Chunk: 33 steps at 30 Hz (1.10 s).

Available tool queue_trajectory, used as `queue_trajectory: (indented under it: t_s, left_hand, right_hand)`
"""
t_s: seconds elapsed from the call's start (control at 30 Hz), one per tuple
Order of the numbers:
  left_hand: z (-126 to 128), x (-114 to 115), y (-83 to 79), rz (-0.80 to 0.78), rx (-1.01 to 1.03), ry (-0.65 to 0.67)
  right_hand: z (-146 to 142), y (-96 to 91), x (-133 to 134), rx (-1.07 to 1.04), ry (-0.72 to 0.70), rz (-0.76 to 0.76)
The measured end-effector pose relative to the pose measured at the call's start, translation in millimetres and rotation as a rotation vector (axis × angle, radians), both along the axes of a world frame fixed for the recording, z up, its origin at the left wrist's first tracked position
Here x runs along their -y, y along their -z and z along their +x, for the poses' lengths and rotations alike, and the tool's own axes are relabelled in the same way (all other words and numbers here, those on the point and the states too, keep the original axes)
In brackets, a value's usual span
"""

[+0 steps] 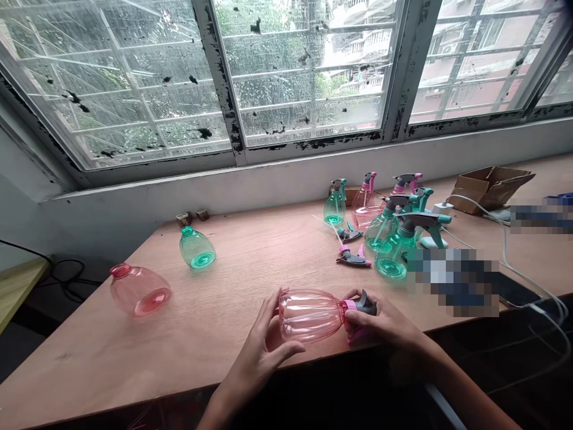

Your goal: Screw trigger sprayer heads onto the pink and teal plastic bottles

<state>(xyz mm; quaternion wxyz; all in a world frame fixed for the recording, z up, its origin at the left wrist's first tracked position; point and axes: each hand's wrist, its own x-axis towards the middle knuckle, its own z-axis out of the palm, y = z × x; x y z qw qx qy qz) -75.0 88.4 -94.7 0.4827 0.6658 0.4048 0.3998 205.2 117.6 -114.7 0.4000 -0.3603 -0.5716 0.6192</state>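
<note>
A clear pink spray bottle (311, 315) lies on its side near the table's front edge, its base to the left and its pink collar to the right. My left hand (266, 340) curves around the base, fingers on the far side and thumb along the near side. My right hand (380, 319) is closed around the collar and the grey spray head (367, 303), which is partly hidden by the fingers. A thin tube shows inside the bottle. Beyond it, two loose spray heads lie on the table, one with a pink collar (344, 249) and one with a teal trigger (350, 233).
On the left are a headless pink bottle (141, 291) and a headless green bottle (197, 248). Several assembled spray bottles (391, 257) stand at the right. Further right are a phone (514, 289), white cables and an open cardboard box (486, 188). Windows line the back.
</note>
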Motion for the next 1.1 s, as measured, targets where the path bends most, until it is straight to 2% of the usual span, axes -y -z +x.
queue_trajectory:
  t_s: [0.1,0.2,0.4,0.67,0.77,0.87,0.97,1.1]
  left_hand:
    - [-2,-1,-2.8,0.129,-0.135,-0.021]
    - [-3,-1,-2.0,0.195,-0.168,-0.047]
    - [-3,2,3.1,0.037,-0.039,-0.002]
    - [0,3,-3.6,0.007,-0.069,-0.016]
    - [3,10,-10.3,0.136,-0.139,-0.016]
    - [2,18,-15.7,0.408,-0.275,-0.04]
    - [2,23,-18.1,0.647,-0.313,-0.022]
    - [2,27,-18.3,0.785,-0.344,-0.061]
  right_hand:
    - [1,0.5,-1,0.016,0.009,0.021]
    - [1,0.7,-1,-0.018,-0.006,0.002]
    - [-1,-2.2,0,0.017,-0.003,0.024]
    - [-2,-4.4,0,0.006,-0.002,-0.011]
    - [-3,-1.2,-2,-0.089,0.0,-0.031]
    - [-4,-1.0,1,-0.171,0.011,-0.098]
    - [-5,-3.9,8,-0.234,0.01,-0.181]
    - [-5,-4.3,13,-0.287,-0.058,-0.196]
